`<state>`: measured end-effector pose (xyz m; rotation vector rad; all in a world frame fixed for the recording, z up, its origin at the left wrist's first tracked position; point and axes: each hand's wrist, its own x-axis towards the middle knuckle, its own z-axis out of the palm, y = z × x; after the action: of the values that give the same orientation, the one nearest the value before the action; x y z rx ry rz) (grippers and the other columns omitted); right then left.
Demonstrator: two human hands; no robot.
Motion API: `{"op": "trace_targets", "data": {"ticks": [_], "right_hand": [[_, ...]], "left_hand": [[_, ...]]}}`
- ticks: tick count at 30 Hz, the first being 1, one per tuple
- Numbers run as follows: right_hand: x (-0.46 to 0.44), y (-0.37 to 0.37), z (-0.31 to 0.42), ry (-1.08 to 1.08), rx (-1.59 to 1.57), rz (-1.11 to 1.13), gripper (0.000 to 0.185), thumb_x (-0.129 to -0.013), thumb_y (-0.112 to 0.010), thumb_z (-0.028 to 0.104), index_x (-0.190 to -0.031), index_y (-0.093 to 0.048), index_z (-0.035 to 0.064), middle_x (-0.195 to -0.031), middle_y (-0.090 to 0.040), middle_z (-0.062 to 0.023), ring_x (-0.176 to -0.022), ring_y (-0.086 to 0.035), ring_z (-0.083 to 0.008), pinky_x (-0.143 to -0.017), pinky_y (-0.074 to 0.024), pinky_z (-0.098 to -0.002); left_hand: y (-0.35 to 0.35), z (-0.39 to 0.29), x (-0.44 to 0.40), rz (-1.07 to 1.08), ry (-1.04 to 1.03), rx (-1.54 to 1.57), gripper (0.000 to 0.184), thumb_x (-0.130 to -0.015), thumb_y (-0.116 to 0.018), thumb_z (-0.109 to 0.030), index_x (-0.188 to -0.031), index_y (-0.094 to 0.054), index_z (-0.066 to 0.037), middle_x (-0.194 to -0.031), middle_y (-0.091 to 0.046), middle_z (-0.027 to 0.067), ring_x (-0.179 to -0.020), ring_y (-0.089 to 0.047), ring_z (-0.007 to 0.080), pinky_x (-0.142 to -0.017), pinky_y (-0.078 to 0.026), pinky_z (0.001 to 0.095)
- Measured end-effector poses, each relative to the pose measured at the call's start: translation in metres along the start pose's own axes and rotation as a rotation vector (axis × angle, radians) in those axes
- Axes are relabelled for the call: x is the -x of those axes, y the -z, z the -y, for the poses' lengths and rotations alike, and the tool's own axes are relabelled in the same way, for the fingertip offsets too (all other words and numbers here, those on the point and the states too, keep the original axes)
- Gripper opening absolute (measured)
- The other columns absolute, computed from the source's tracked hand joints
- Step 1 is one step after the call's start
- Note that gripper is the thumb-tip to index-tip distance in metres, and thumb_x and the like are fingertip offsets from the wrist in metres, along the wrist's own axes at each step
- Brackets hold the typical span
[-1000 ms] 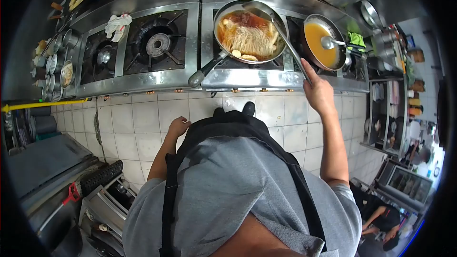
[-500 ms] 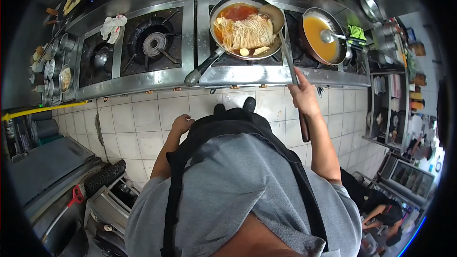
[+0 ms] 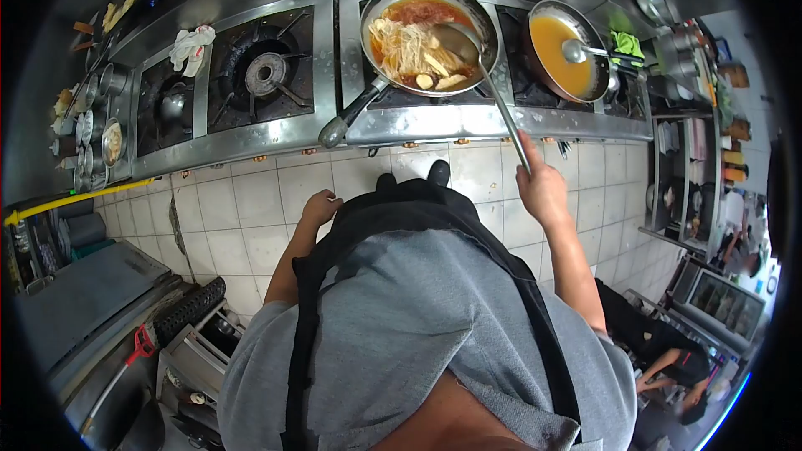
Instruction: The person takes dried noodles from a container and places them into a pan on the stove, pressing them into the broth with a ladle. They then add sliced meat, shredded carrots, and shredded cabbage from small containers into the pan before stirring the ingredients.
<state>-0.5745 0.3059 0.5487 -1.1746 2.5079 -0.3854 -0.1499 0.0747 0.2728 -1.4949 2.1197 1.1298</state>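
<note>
My right hand (image 3: 545, 192) is closed round the handle of a long metal ladle (image 3: 506, 113), whose bowl rests among the food at the right side of a frying pan (image 3: 493, 50). Thin noodles (image 3: 404, 48), pale slices and reddish-brown broth (image 3: 426, 10) fill that pan, which sits on a burner with its black handle (image 3: 355, 114) pointing toward the lower left. Near the left edge of the black apron (image 3: 393, 221) hangs my left hand (image 3: 321, 207), its fingers curled; whether it holds anything is hidden.
A second pan (image 3: 598, 83) of orange liquid holds another ladle (image 3: 575, 51). Left stand a burner (image 3: 266, 73) and a white cloth (image 3: 191, 48); a green cloth (image 3: 625, 45) lies right. Other people (image 3: 690, 365) are at the lower right.
The ladle bowl has moved from the pan's upper right rim down into the food. The noodles have shifted left and loosened. The view has shifted slightly.
</note>
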Motion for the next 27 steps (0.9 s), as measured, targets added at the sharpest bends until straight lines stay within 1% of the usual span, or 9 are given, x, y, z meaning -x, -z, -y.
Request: {"op": "trace_targets", "data": {"ticks": [2,7,10,13,15,18,21,22,27], "right_hand": [[-0.004,0.000,0.000,0.068,0.076,-0.048,0.074,-0.088,-0.060,0.009,-0.155,-0.035,0.0299,-0.079,-0.069,-0.0195,-0.073,-0.067,-0.0407,-0.070,-0.0541,-0.0511],[-0.028,0.001,0.004,0.132,0.061,-0.149,0.072,-0.087,-0.061,0.010,-0.153,-0.038,0.0279,-0.079,-0.070,-0.0171,-0.072,-0.068,-0.0396,-0.068,-0.0537,-0.0521],[-0.058,-0.007,0.009,0.061,0.122,-0.128,0.068,-0.089,-0.059,0.010,-0.151,-0.041,0.0308,-0.084,-0.070,-0.0226,-0.079,-0.067,-0.0433,-0.074,-0.0522,-0.0542],[-0.056,0.004,0.010,0.110,0.171,-0.050,0.069,-0.088,-0.060,0.011,-0.151,-0.039,0.0283,-0.076,-0.068,-0.0189,-0.074,-0.067,-0.0401,-0.071,-0.0528,-0.0524],[-0.033,0.015,0.007,0.159,0.088,-0.049,0.070,-0.088,-0.061,0.011,-0.152,-0.039,0.0298,-0.079,-0.069,-0.0204,-0.078,-0.068,-0.0411,-0.075,-0.0529,-0.0521],[-0.011,0.025,0.009,0.045,-0.077,-0.019,0.070,-0.089,-0.062,0.010,-0.153,-0.040,0.0291,-0.089,-0.071,-0.0219,-0.085,-0.068,-0.0434,-0.081,-0.0537,-0.0503],[-0.001,0.020,0.008,0.028,-0.047,0.027,0.069,-0.089,-0.062,0.010,-0.153,-0.040,0.0279,-0.092,-0.071,-0.0226,-0.088,-0.068,-0.0430,-0.082,-0.0539,-0.0496],[0.004,0.021,0.005,0.083,-0.105,0.039,0.069,-0.089,-0.062,0.011,-0.153,-0.041,0.0272,-0.095,-0.071,-0.0233,-0.090,-0.068,-0.0426,-0.083,-0.0538,-0.0493],[0.012,0.031,0.021,0.105,-0.239,0.052,0.070,-0.088,-0.064,0.012,-0.152,-0.042,0.0276,-0.093,-0.071,-0.0226,-0.086,-0.069,-0.0416,-0.081,-0.0540,-0.0495]], "left_hand": [[0.003,-0.005,-0.001,-0.014,-0.012,0.005,0.050,-0.082,-0.070,-0.043,-0.111,-0.071,-0.002,-0.103,-0.074,0.0193,-0.098,-0.070,0.0359,-0.089,-0.054,0.0430],[0.004,-0.001,0.002,-0.008,0.001,0.009,0.049,-0.083,-0.071,-0.042,-0.112,-0.070,-0.003,-0.104,-0.074,0.0188,-0.100,-0.070,0.0350,-0.089,-0.054,0.0423],[0.002,0.006,0.004,0.017,0.011,-0.015,0.050,-0.083,-0.071,-0.042,-0.114,-0.070,-0.003,-0.105,-0.074,0.0184,-0.102,-0.069,0.0344,-0.090,-0.054,0.0420],[0.001,0.007,0.005,0.012,0.047,-0.011,0.052,-0.082,-0.071,-0.043,-0.115,-0.070,-0.003,-0.107,-0.073,0.0189,-0.104,-0.069,0.0345,-0.091,-0.054,0.0421],[0.000,0.009,0.007,0.005,0.081,0.032,0.054,-0.082,-0.070,-0.045,-0.116,-0.069,-0.003,-0.107,-0.073,0.0196,-0.105,-0.069,0.0350,-0.092,-0.054,0.0426],[-0.005,0.015,0.009,0.033,0.100,0.008,0.055,-0.082,-0.070,-0.046,-0.116,-0.069,-0.003,-0.109,-0.073,0.0203,-0.106,-0.068,0.0357,-0.093,-0.053,0.0431],[-0.008,0.016,0.013,0.036,0.098,0.003,0.055,-0.082,-0.070,-0.046,-0.116,-0.070,-0.003,-0.110,-0.072,0.0207,-0.107,-0.068,0.0366,-0.093,-0.053,0.0434],[-0.007,0.015,0.013,0.029,0.101,0.008,0.055,-0.082,-0.070,-0.046,-0.116,-0.070,-0.003,-0.110,-0.072,0.0207,-0.107,-0.068,0.0366,-0.093,-0.053,0.0434],[-0.012,0.021,0.009,0.027,0.080,0.001,0.055,-0.082,-0.070,-0.046,-0.116,-0.070,-0.003,-0.109,-0.072,0.0212,-0.106,-0.068,0.0372,-0.094,-0.053,0.0430]]}}
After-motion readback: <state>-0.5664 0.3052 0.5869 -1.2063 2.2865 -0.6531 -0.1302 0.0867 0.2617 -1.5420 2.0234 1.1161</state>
